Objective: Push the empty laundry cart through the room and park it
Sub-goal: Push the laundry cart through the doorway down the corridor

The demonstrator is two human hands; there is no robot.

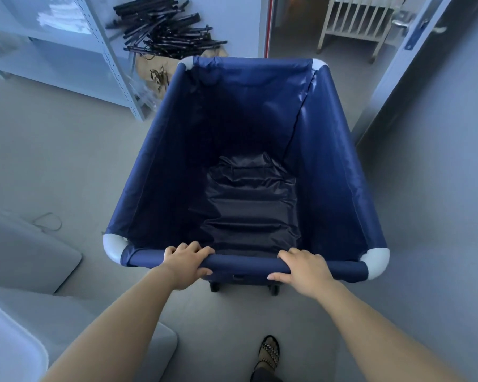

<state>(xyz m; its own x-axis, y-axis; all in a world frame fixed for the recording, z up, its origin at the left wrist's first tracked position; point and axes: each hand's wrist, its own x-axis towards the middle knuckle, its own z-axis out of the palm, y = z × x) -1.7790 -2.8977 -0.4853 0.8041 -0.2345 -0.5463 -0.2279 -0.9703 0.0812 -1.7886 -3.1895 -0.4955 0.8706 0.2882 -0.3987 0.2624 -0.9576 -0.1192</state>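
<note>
A large blue fabric laundry cart [334, 166] with white corner joints fills the middle of the view, and its inside holds only crumpled dark lining. My left hand [186, 259] grips the near rail left of centre, fingers curled over the top. My right hand [304, 267] grips the same rail right of centre. Two black wheels [273, 290] show under the near edge. The cart's far end points toward an open doorway.
A grey metal shelf unit [105, 59] stands at the far left beside a pile of black hangers [166, 28] on a cardboard box. An open door [414, 42] is at the right. A white crib [353, 23] stands beyond the doorway. Grey rounded furniture [25, 257] sits at my left.
</note>
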